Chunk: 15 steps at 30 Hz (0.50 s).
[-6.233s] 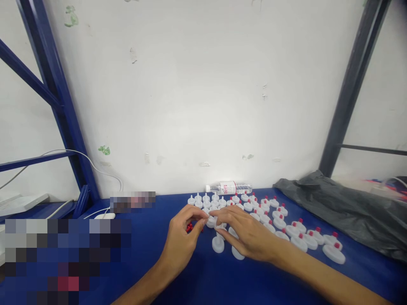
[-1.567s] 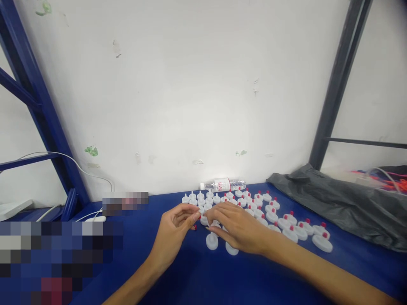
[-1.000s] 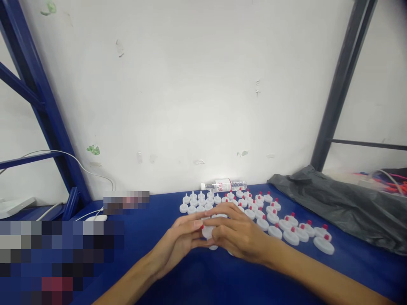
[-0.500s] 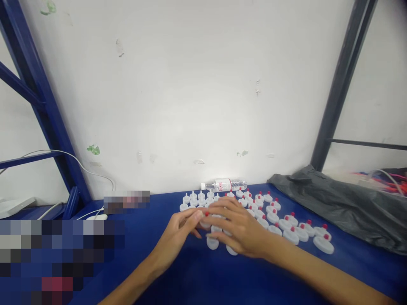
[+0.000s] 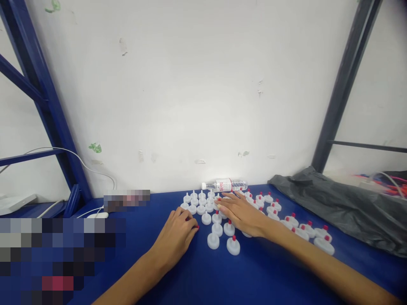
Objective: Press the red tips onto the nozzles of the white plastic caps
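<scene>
On a smooth blue tabletop (image 5: 203, 279), a round white plastic cap (image 5: 233, 247) sits nearest us, flat base down, its stubby red tip (image 5: 234, 238) pointing up, long axis upright. To its left, the left hand (image 5: 179, 231) curls toward the table, a red bit (image 5: 198, 228) at its thumb; we cannot tell whether the fingers pinch it. The right hand (image 5: 244, 212) stretches over similar caps (image 5: 217, 219), fingers spread. Farther back we see bare caps (image 5: 201, 209) clustered, tapered spouts up. Rightward spreads a crinkled grey sheet (image 5: 333, 207); beyond, a clear bottle (image 5: 224, 185) lies sideways before a scuffed white wall (image 5: 197, 84).
</scene>
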Motion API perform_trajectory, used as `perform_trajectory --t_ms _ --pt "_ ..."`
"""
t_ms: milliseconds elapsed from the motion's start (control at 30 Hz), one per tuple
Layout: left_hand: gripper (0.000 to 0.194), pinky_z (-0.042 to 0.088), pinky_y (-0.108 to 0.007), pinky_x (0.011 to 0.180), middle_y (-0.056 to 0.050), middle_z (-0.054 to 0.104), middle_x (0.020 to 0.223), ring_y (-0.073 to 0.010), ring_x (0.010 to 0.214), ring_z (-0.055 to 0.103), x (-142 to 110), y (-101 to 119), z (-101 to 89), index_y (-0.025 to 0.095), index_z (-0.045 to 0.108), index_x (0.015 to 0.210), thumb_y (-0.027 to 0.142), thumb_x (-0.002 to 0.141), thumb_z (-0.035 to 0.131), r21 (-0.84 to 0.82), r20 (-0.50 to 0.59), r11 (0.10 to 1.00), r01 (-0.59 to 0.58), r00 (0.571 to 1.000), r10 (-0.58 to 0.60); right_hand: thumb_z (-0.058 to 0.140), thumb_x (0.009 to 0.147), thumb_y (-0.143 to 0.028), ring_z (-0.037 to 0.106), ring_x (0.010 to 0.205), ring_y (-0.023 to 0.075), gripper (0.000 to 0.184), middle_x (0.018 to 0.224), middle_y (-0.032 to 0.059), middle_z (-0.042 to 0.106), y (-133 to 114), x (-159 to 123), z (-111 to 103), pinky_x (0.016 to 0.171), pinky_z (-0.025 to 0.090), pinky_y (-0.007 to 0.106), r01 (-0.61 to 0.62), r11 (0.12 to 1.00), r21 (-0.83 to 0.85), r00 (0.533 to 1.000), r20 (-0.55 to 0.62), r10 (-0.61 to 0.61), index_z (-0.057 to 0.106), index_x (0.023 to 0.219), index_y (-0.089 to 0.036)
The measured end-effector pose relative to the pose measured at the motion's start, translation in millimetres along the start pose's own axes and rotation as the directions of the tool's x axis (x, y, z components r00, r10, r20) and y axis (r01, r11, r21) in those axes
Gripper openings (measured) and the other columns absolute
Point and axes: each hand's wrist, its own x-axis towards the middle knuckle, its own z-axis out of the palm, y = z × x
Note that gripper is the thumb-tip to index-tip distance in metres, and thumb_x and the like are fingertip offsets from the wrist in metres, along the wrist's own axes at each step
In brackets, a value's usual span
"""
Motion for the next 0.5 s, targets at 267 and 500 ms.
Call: perform_trajectory --t_ms 267,500 --pt "0.023 0.045 -0.040 0.086 -0.007 0.068 0.103 -0.0253 0.101 0.056 -1.8 1.4 5.2 0.023 0.072 0.106 0.020 0.099 0.050 -0.012 0.023 0.999 -0.044 0.999 0.044 0.018 0.106 -0.047 0.039 0.140 0.0321 0.056 0.141 0.0062 0.059 0.8 1.3 -0.2 0.117 0.015 0.062 0.014 0.999 -0.030 1.000 -0.010 -0.015 0.056 0.139 -0.023" --pt "0.024 0.045 -0.039 0.085 -0.005 0.067 0.103 -0.0243 0.100 0.057 -1.6 1.1 9.1 0.027 0.068 0.116 0.022 0.098 0.055 -0.014 -0.017 0.998 -0.065 0.998 0.065 0.019 0.107 -0.045 0.047 0.132 0.0310 0.053 0.132 0.0054 0.065 -1.5 1.7 -0.5 0.113 0.025 0.059 0.028 0.997 -0.069 0.999 -0.039 -0.030 0.061 0.131 -0.025"
